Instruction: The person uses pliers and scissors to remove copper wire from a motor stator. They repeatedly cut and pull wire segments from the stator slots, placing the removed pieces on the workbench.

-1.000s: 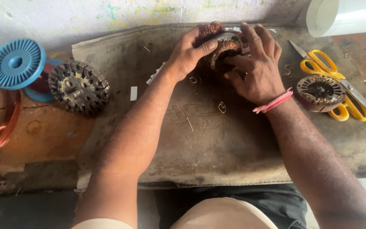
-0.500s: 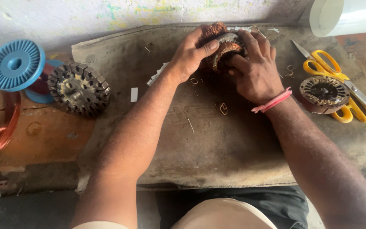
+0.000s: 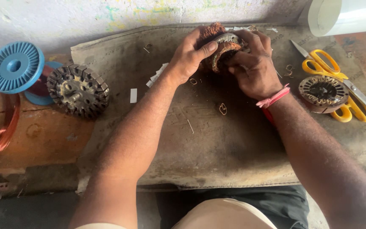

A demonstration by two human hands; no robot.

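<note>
While both hands grip it, a copper-wound motor stator [image 3: 223, 50] sits at the far edge of a worn mat [image 3: 217, 152]. The left hand [image 3: 190, 57] clasps one side, the right hand [image 3: 255, 68] the other. Yellow scissors [image 3: 333, 80] and a bare stator core [image 3: 323, 91] lie right; a blue wire spool [image 3: 14, 67] and a second core [image 3: 79, 90] lie left.

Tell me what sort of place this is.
Probably a small motor-winding repair bench. Both hands, left hand and right hand, hold a round metal stator wound with copper wire. A bare slotted metal stator core and a blue plastic spool of copper wire sit on the worn wooden bench.
</note>
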